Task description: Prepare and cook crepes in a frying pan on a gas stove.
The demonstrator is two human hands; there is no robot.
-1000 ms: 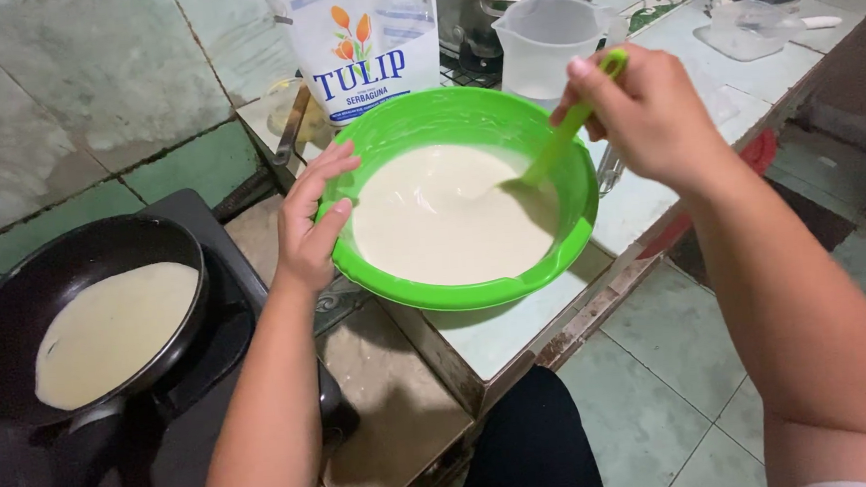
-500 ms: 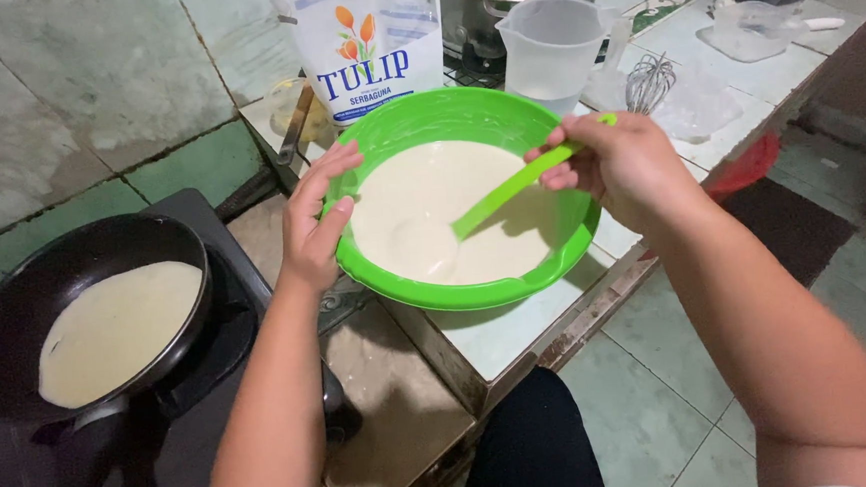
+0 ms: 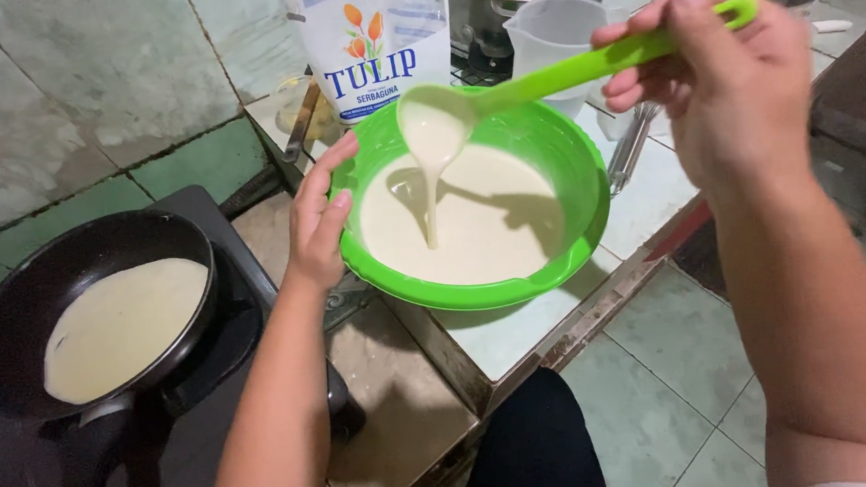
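A black frying pan (image 3: 87,325) sits on the dark stove (image 3: 229,346) at far left; a flat, pale layer of batter covers most of its base. Right of the pan, the left hand (image 3: 319,220) rests against the near-left rim of the green bowl (image 3: 564,256), fingers laid along the outside and thumb at the edge, steadying it rather than closing around it. The bowl stands on the tiled counter (image 3: 518,329) and holds pale batter (image 3: 482,230). Behind the bowl stand a white flour bag (image 3: 370,37) and a clear measuring jug (image 3: 556,35). The green ladle (image 3: 543,76) hangs above the bowl, a thin stream of batter running from its cup into the bowl. At right, the right hand (image 3: 734,85) is closed firmly on the ladle's handle.
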